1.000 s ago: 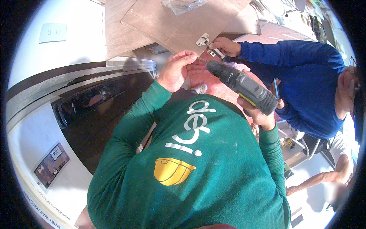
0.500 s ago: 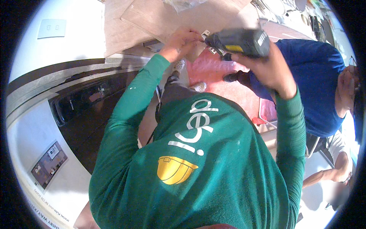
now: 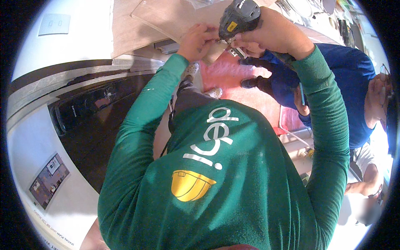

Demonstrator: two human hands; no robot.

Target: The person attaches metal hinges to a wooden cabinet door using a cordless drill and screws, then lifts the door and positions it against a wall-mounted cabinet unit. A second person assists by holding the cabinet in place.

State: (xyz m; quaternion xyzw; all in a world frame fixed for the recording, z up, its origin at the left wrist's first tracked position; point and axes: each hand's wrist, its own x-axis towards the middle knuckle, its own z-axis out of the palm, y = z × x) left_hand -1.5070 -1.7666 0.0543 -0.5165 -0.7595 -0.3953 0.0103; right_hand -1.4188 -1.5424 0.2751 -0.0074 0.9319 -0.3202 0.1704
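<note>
My right hand (image 3: 271, 35) is closed around a black cordless drill (image 3: 238, 20) with a small yellow label. The drill's nose points down at small metal hardware, seemingly a hinge (image 3: 233, 51), at the edge of a light wooden panel (image 3: 213, 54). Just left of the nose is my left hand (image 3: 196, 43), its fingers bent and drawn together at the panel's edge. What those fingertips pinch is hidden. Part of the hardware lies behind the drill and the right fingers.
Wooden boards (image 3: 166, 18) extend beyond my hands. At the right stands a person in a blue top (image 3: 348, 79), close to my right arm; another person's arm (image 3: 364, 187) shows lower down. Pinkish sheeting (image 3: 227, 75) covers the floor. A dark appliance (image 3: 83, 108) is at left.
The drill has swung from lying sideways to nose-down and moved left, closer to my left hand. My right forearm has risen with it. The left hand has stayed nearly in place.
</note>
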